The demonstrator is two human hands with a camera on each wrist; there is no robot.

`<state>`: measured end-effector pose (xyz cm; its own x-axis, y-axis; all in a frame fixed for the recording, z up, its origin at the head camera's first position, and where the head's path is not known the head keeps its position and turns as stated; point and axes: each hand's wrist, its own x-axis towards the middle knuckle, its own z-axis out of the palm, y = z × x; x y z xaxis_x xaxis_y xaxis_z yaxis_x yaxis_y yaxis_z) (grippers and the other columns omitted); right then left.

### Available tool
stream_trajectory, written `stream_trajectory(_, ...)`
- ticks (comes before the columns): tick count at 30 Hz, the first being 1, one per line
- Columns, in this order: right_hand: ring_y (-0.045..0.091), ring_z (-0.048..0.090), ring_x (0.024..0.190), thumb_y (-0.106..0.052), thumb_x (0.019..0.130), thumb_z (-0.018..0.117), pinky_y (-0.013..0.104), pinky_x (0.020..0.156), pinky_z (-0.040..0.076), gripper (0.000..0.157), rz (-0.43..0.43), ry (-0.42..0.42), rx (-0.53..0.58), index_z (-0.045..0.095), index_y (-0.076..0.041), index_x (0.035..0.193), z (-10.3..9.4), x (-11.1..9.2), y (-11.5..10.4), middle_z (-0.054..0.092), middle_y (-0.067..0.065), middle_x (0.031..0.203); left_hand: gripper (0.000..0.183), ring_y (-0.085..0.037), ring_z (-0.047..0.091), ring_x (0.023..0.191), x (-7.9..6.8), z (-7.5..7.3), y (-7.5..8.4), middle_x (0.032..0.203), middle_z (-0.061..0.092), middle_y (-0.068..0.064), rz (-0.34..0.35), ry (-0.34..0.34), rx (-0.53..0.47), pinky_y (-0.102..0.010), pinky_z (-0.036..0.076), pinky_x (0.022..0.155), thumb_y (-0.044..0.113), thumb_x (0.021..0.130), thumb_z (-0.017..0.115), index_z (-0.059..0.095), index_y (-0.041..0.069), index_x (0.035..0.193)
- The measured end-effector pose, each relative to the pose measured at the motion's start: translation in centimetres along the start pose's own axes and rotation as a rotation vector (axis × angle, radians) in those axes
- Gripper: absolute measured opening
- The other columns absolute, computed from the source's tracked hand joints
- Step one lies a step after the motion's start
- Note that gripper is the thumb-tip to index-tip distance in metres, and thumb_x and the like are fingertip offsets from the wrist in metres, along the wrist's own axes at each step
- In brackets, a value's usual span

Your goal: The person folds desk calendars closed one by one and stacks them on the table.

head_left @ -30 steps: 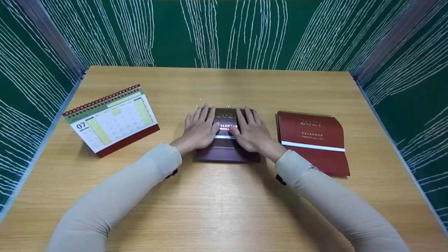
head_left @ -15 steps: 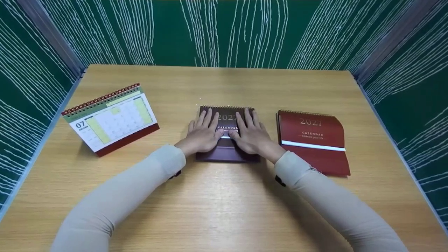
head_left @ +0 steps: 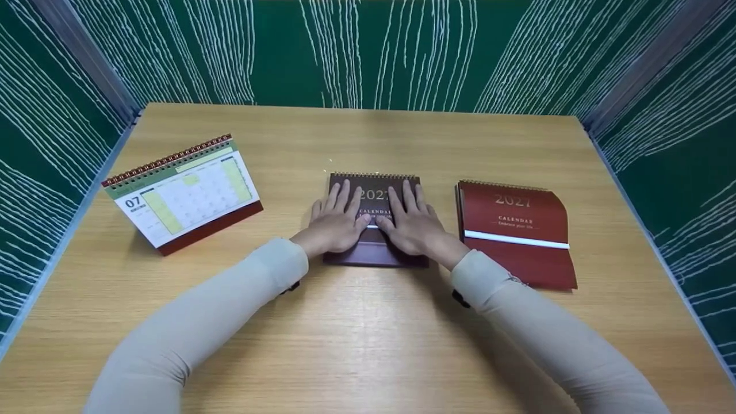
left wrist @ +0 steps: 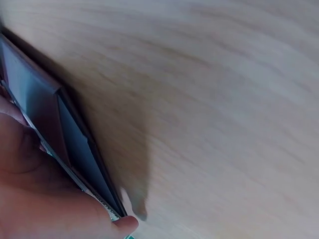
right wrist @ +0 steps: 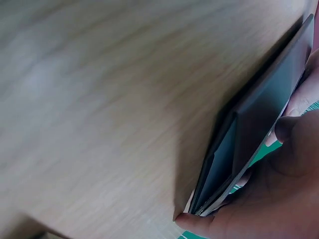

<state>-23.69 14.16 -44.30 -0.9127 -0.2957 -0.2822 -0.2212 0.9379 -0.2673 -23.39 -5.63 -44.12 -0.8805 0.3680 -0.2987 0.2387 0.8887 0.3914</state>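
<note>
A dark purple-brown desk calendar [head_left: 376, 254] lies folded low on the table in the middle of the head view, its gold spiral at the far edge and "2027" on the cover. My left hand [head_left: 338, 225] rests on its left half with fingers extended away from me. On the right half lies my right hand [head_left: 413, 225], fingers spread. Both thumbs point inward, over the white band. In the left wrist view the calendar [left wrist: 42, 104] shows its folded side under my left hand [left wrist: 40, 194]. The right wrist view shows the calendar [right wrist: 269, 107] beside my right hand [right wrist: 279, 184].
To the left, a desk calendar [head_left: 187, 198] stands propped up, showing page 07. A red 2027 calendar [head_left: 514, 264] with a white band lies to the right, close to my right wrist. Green walls [head_left: 287, 52] with white lines border the wooden table [head_left: 368, 333].
My left hand has slid slightly toward me and to the right on the calendar, uncovering its far left corner. The right hand has stayed nearly still.
</note>
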Motion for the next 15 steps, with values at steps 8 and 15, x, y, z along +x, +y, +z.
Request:
stream_trajectory(8,0.043,-0.017,0.160,-0.057,0.113,0.026,0.068,0.128,0.008,0.079,0.002,-0.013,-0.012,-0.003,-0.012,0.171,0.2,0.1,0.0,-0.018,0.020,0.175,0.071,-0.029,-0.023,0.161,0.6,0.5,-0.3,0.175,-0.024,-0.008,-0.021,-0.017,0.023,-0.061,-0.006,0.129,0.051,0.114,0.020,-0.007,0.018,0.171)
stream_trajectory(15,0.041,-0.020,0.160,-0.057,0.113,0.024,0.068,0.128,0.002,0.079,0.019,-0.044,-0.026,-0.006,-0.013,0.171,0.5,0.2,-0.1,-0.021,0.019,0.174,0.072,-0.026,-0.030,0.158,1.2,0.9,-0.5,0.172,-0.032,-0.004,-0.054,-0.068,0.047,-0.059,-0.011,0.128,0.054,0.114,0.017,-0.015,0.021,0.169)
